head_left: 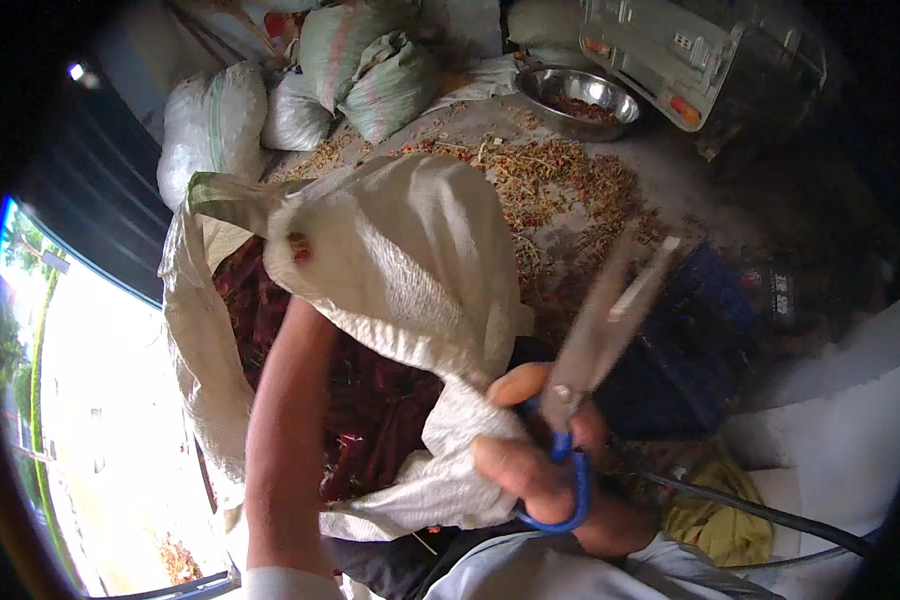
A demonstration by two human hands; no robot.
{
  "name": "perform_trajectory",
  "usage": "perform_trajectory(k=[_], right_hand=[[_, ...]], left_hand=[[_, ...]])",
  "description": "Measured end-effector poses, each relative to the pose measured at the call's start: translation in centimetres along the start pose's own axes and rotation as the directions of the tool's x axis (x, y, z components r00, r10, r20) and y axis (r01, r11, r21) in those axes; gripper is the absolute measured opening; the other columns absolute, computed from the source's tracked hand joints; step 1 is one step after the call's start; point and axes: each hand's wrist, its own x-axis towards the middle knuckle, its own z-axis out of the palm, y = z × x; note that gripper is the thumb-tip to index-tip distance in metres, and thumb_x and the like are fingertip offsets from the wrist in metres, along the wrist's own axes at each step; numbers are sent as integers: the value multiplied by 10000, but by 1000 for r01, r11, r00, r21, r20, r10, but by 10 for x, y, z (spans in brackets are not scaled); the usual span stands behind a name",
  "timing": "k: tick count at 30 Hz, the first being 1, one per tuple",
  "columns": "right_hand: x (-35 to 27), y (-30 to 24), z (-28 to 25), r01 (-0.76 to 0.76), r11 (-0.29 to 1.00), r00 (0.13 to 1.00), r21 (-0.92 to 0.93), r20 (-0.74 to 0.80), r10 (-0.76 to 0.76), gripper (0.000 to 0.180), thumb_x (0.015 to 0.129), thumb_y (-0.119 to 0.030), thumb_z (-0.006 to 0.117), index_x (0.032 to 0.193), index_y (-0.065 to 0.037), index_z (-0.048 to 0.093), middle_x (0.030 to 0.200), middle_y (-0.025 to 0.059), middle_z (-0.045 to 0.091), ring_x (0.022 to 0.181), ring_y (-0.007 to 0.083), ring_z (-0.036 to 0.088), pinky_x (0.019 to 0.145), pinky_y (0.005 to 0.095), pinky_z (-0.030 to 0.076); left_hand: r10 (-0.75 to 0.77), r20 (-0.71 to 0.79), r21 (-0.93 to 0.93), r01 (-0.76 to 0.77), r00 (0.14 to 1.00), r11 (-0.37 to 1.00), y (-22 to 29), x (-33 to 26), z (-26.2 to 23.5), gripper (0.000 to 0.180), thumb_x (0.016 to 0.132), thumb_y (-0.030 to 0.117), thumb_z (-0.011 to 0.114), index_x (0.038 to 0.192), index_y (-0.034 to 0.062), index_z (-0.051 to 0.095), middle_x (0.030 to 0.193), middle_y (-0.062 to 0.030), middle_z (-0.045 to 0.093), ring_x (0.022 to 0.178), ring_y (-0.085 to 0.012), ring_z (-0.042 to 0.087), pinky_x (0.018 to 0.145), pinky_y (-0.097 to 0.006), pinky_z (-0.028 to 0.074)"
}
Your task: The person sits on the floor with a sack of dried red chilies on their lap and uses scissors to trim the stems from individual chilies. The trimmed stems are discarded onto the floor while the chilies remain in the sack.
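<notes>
Head view: pale printed characters sit on a dark surface (770, 288) at the right, and small white markings on a grey-green hard panel (650, 55) with orange-red patches at the top.

A white woven sack (410, 250) stands open in front of the person, its mouth folded back and slumped. Inside lie dried chilies (380, 440), deep red, long and wrinkled, a few catching a brighter, glossier light. A small reddish patch marks the sack's outer side; whether it is a stain or a hole cannot be told. Beyond, a steel bowl (570, 128) holds reddish bits, and filled woven sacks, one green-tinged (390, 90) and one whitish (210, 125), stand along the back. Dry stalks and red fragments (570, 190) litter the floor. To the right are a dark blue crate (700, 340), a black cable (750, 510) and a yellow cloth (725, 515).

The left forearm (290, 440) reaches down into the sack; its hand is hidden there, so its grip cannot be told. The right hand (540, 480), beside the sack's rim, is closed around blue-handled scissors (590, 350), whose slightly parted, blurred blades point upward; thumb and finger also touch the sack's edge.
</notes>
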Motion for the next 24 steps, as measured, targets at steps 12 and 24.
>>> perform_trajectory(k=[12,24], right_hand=[[41,117,-55,207,581,933,-787,-18,-358,378,769,-25,678,1137,-28,593,978,204,660,893,400,656,751,431,528],[14,91,-87,94,124,981,-988,70,-182,458,825,-181,711,1234,-77,532,1017,167,618,978,391,584,797,493,459]], left_hand=[[-297,-44,106,300,954,948,-25,-135,-95,312,692,-5,640,986,78,701,1030,-174,679,990,-403,625,854,-470,501],[-507,239,152,484,828,862,44,-175,-151,699,647,142,799,1310,65,592,1319,-186,586,1269,-394,497,1077,-440,404]])
